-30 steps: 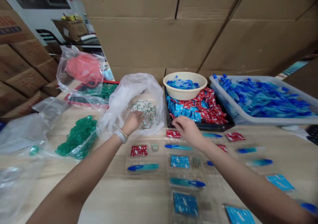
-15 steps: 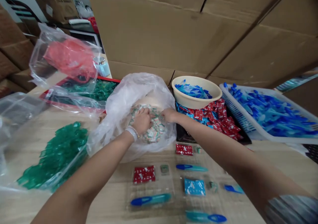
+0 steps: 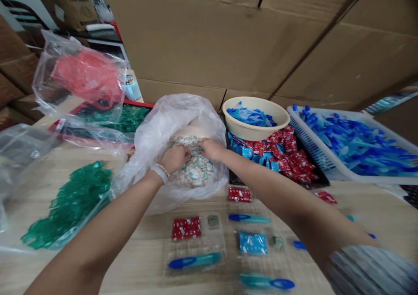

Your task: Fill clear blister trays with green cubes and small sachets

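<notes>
Left hand (image 3: 174, 159): curled down into packets, grip unclear
Right hand (image 3: 212, 149): fingertips on same packets, grip unclear
Packets (image 3: 196, 171): heap inside bag, frame center
Bag (image 3: 153, 129): clear plastic, open, around packets
Right of bag: bowl (image 3: 251, 133), sachets (image 3: 277, 157), basket (image 3: 313, 142)
Lower left: green pieces (image 3: 68, 208)
Below bag: blister trays (image 3: 196, 247)

left hand (image 3: 175, 159), right hand (image 3: 211, 149) — inside plastic bag (image 3: 156, 129)
</notes>
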`<state>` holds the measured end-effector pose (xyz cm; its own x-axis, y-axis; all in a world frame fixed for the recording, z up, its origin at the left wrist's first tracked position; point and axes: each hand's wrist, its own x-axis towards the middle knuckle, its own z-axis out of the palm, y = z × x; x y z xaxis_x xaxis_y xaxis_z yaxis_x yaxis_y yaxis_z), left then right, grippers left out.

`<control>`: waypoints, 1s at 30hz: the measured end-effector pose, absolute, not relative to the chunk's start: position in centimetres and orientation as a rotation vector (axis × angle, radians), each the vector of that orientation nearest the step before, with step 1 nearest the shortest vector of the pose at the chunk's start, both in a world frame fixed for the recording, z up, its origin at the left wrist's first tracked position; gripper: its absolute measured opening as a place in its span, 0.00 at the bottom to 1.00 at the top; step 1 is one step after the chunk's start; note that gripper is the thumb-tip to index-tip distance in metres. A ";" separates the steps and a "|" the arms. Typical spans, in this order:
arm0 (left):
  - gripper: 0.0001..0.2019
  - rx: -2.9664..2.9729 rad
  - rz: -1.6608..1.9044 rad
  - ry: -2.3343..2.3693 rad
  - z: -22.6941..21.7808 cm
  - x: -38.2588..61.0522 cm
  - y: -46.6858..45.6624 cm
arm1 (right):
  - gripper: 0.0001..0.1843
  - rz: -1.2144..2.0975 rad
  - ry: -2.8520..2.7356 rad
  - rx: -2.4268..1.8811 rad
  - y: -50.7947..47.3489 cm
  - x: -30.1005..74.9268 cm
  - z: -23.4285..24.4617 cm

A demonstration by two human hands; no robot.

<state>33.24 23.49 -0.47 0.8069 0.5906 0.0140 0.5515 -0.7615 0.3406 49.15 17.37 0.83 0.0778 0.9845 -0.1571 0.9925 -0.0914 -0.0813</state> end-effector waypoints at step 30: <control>0.09 1.609 0.736 0.821 -1.9 32.1 18.2 | 0.11 -1.474 2.300 3.135 11.6 44.2 -1.7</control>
